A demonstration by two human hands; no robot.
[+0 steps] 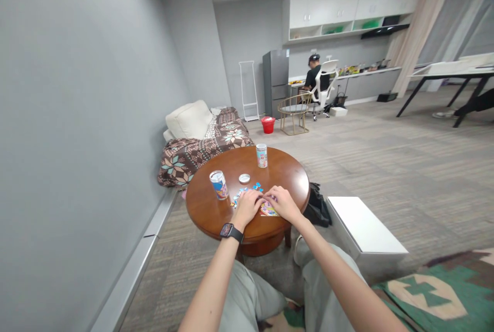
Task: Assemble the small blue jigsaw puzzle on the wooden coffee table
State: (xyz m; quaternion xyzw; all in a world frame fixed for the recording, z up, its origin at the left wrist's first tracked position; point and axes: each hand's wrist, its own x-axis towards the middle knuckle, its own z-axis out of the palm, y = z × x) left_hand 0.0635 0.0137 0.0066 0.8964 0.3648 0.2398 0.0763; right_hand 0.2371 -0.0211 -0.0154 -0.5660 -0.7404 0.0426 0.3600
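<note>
Both my hands rest on a round wooden table (216, 213) over a small colourful jigsaw (269, 211) and its loose pieces (257, 187). My left hand (248, 204), with a dark watch on its wrist, lies knuckles-up with fingers curled onto the pieces. My right hand (281, 202) meets it fingertip to fingertip, fingers bent down on the puzzle. What the fingers pinch is too small to make out. An open tin (218, 184) stands left of my hands, its round lid (244, 178) lies flat behind them, and a second closed tin (261, 155) stands at the table's far side.
A grey wall runs along the left. A sofa with a patterned blanket (200, 149) sits beyond the table, a white low box (365, 231) and black bag (317, 203) to its right. A red bucket (267, 124), gold chair and a seated person (313, 77) are farther back.
</note>
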